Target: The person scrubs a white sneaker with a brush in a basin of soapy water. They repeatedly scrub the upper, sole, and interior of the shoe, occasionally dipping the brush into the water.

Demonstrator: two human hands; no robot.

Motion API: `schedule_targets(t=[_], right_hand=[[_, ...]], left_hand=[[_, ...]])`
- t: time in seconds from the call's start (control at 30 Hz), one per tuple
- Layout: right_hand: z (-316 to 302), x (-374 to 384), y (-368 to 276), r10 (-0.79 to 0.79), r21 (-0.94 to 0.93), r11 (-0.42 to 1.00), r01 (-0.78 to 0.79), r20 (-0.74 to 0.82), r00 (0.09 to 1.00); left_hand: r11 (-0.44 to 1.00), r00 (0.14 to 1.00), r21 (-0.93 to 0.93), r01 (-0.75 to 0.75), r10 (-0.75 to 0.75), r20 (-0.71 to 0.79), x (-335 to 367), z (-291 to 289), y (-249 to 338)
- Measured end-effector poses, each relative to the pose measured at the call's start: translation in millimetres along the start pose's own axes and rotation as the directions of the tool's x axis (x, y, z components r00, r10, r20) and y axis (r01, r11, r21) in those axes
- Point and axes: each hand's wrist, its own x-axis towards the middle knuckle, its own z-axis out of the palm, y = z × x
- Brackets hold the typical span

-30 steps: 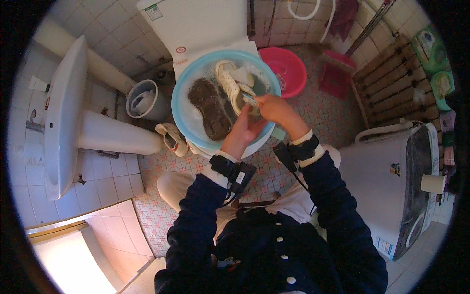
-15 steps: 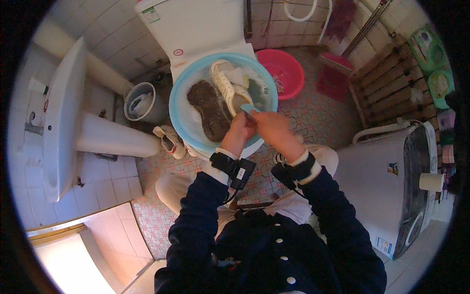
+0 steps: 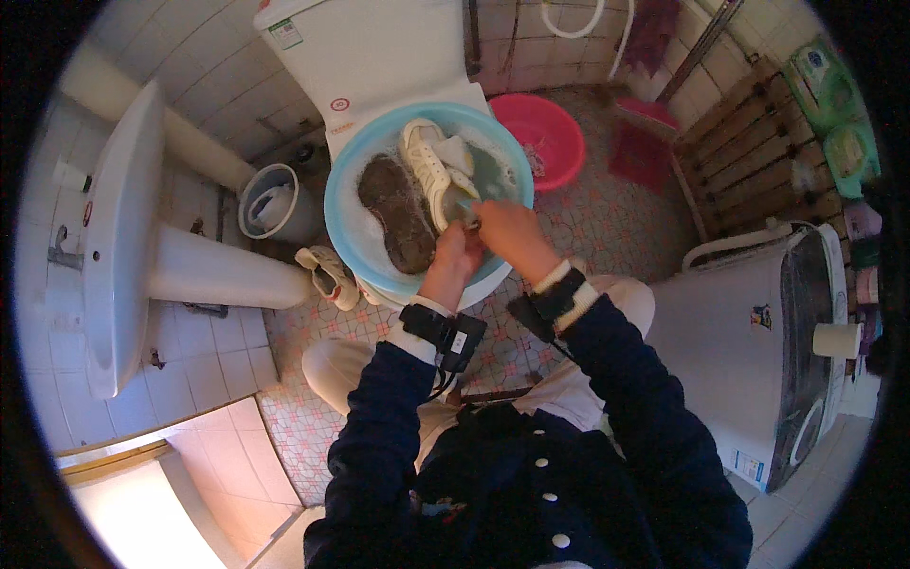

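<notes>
The navy jacket [image 3: 502, 488] has cream cuffs [image 3: 414, 352], white buttons [image 3: 541, 463].

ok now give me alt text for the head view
A left hand holds a pale shoe in a blue basin of soapy water; the right hand holds a small blue tool. A dark brown item lies beside the shoe; a pink basin stands behind.

I can't read the green-white sticker [image 3: 285, 35] or red mark [image 3: 339, 104] on the toilet [image 3: 389, 57], upper middle, nor the blue-white label [image 3: 748, 467] on the appliance [image 3: 711, 351], lower right.
</notes>
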Motion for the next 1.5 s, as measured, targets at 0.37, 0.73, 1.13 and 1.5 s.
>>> schedule_targets(t=[0.37,0.73,1.13,1.5], right_hand=[[1.4,-13.6,5.3,0.068,0.038,0.997,-0.072,0.112,0.991],[4.2,-1.8,2.2,0.01,0.045,0.999,-0.019,0.191,0.982],[6.6,-4.4,4.1,0.071,0.03,0.996,-0.079,0.214,0.974],[7.8,-6.3,11.7,0.014,0.041,0.999,-0.023,0.199,0.98]], left_hand=[[0.997,0.998,0.078,-0.019,0.023,-0.053,3.0,-3.1,3.4],[0.993,0.99,-0.025,0.111,-0.109,0.085,8.9,-12.5,2.5],[0.996,0.995,0.086,0.009,-0.001,-0.1,-4.8,-8.3,0.8],[0.994,0.999,0.11,0.006,-0.001,-0.042,2.6,-15.4,-0.2]])
